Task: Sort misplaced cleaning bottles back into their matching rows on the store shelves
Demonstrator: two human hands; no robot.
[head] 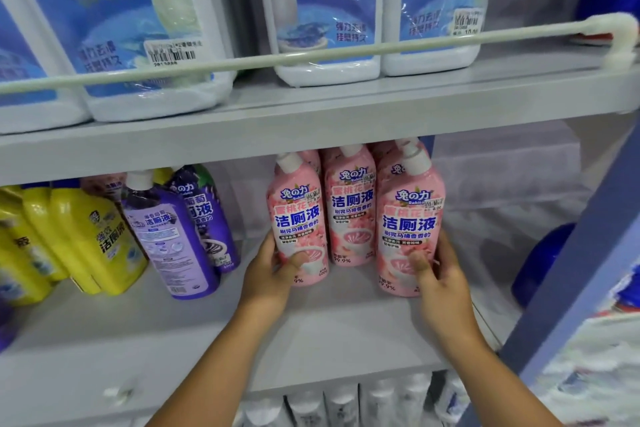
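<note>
1. Pink bottles stand upright on the middle shelf [346,340]. My left hand [273,274] grips the left pink bottle [298,215] low down; my right hand [438,279] grips the right pink bottle [408,229].
2. Between them, set back, stands a third pink bottle [349,204].
3. Further left, purple bottles [169,232] lean beside yellow bottles [83,236].

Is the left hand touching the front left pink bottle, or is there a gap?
Touching. The head view shows the left hand holding the front left pink bottle near its base, thumb across the label and fingers behind its left side.
</note>
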